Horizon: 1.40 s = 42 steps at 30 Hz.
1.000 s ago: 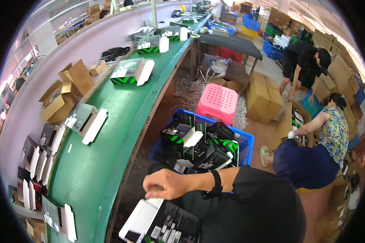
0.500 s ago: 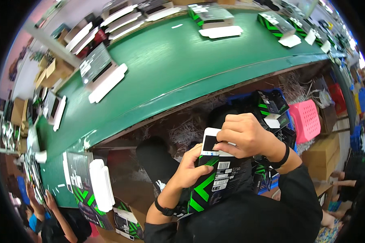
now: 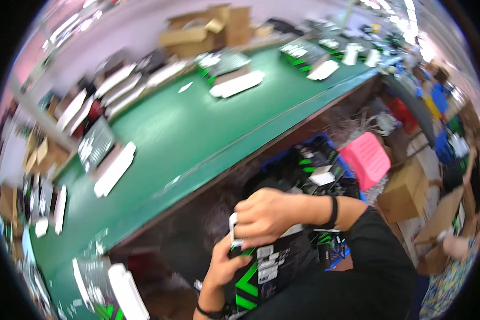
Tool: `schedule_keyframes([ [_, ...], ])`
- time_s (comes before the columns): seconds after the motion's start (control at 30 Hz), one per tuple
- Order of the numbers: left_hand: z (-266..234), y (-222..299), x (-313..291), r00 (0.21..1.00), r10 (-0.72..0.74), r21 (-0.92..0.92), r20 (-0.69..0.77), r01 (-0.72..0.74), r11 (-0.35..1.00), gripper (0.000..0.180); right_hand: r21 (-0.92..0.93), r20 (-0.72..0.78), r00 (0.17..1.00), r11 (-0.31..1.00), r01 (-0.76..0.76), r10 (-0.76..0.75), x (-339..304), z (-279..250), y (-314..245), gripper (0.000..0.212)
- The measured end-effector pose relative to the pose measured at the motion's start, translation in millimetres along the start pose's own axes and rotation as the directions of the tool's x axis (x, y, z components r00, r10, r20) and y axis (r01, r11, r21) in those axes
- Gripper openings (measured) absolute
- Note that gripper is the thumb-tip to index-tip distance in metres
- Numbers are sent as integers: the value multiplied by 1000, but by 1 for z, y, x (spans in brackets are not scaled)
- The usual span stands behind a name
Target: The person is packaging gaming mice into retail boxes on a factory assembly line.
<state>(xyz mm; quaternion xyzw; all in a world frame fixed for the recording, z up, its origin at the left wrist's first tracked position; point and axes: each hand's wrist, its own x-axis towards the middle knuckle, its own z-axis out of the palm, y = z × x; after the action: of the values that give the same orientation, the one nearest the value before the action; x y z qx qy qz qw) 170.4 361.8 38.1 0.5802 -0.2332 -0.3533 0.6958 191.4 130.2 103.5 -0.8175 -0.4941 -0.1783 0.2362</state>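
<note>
A black carton (image 3: 290, 261) with green chevrons and white labels rests upright against my lap. My left hand (image 3: 221, 269) grips its upper left edge, thumb on the printed side. At the top of the carton, my right hand (image 3: 266, 216) has its fingers curled over the white end flap (image 3: 233, 230). The hand covers most of that flap and the opening, so what lies inside cannot be seen.
On the green table (image 3: 197, 133) stand open cartons (image 3: 224, 69) with white flaps. At the lower left is a stack of flat cartons (image 3: 93, 282). A pink plastic stool (image 3: 365, 160) stands right, beside a blue crate (image 3: 344, 162) of black-and-green cartons. Brown boxes (image 3: 405, 189) lie farther right.
The view has swung, shifting the table and cartons left. My right hand has closed down over the white flap and now hides most of it. My left hand still grips the carton.
</note>
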Motion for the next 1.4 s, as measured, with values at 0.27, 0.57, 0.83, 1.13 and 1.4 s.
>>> schedule_keyframes([
  [0.27, -16, -15, -6, 991, -130, -161, -2, 128, 979, 37, -23, 24, 998, 998, 57, -56, -9, 14, -5, 32],
  [0.57, -1, 3, 2, 992, -111, -168, -59, 100, 981, 53, -168, -54, 990, 976, -136, 129, -2, 5, 2, 29],
  [0.83, -6, -3, -3, 991, -127, -155, -32, 121, 981, 50, -89, -20, 1000, 996, 22, -24, -6, 17, 5, 29],
  [1.13, 1, -1, -4, 987, -145, -109, -69, 137, 985, 52, 133, 124, 992, 991, 3, -20, -5, 9, -3, 32],
  [1.4, -48, -20, -34, 936, 57, -74, -348, -88, 993, 46, 14, -200, 979, 999, -45, 46, -2, -22, -6, 31],
])
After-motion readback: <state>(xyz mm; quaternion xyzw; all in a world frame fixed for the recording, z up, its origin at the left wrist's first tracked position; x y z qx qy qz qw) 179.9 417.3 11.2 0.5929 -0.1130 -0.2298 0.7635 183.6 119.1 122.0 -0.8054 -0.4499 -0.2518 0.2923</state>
